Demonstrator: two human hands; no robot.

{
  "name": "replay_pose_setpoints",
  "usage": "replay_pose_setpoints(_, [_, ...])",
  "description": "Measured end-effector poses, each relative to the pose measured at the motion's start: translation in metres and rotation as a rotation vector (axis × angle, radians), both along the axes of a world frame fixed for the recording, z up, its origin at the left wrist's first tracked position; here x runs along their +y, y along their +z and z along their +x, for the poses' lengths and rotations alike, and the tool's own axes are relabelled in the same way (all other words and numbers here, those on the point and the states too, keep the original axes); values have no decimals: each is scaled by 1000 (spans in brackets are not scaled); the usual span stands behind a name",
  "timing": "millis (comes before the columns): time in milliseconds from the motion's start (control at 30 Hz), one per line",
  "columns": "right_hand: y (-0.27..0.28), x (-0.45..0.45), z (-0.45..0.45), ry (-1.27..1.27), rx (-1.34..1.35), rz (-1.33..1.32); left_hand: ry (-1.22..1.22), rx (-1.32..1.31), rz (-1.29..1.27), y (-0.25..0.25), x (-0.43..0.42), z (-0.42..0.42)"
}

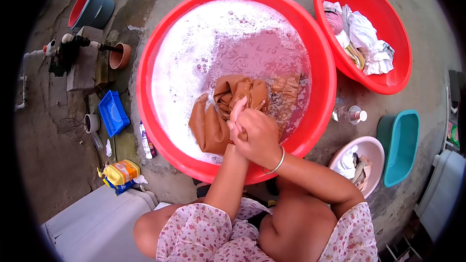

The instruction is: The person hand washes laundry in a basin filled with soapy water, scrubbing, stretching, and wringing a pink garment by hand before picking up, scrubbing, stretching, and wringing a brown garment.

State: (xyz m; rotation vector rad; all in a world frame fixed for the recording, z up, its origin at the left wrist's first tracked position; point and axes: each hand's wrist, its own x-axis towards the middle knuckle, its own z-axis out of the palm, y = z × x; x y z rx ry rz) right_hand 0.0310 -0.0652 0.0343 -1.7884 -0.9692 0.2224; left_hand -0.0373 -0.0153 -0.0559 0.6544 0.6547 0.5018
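Observation:
A wet brown cloth (211,128) lies bunched in soapy water inside a large red basin (324,131). Part of it is under the water at the right. My right hand (259,133), with a bangle (275,161) at the wrist, is closed in a fist at the near edge of the bunch. My left hand (236,116) is pressed against it, gripping the cloth, and is partly hidden behind the right hand. White suds (179,58) cover the left and far side of the water.
A second red basin (393,63) with clothes stands at the far right. Nearer are a clear bottle (348,114), a pink basin (376,155) with laundry and a teal tub (403,140). Left are a blue tray (113,113), a yellow jug (121,172) and a bucket (99,9).

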Motion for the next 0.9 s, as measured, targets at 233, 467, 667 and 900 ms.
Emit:
replay_pose_setpoints(233, [-30, 19, 58, -184, -23, -262, 62, -1, -729, 62, -5, 34])
replay_pose_setpoints(467, [2, -9, -15, 200, -22, 0, -32, 21, -136, 37, -6, 2])
replay_pose_setpoints(667, [-25, 15, 39, -135, -61, -256, 70, 84, -724, 60, -4, 35])
replay_pose_setpoints(900, [-19, 1, -1, 94, -48, -116, -91, -62, -426, -34, 16, -15])
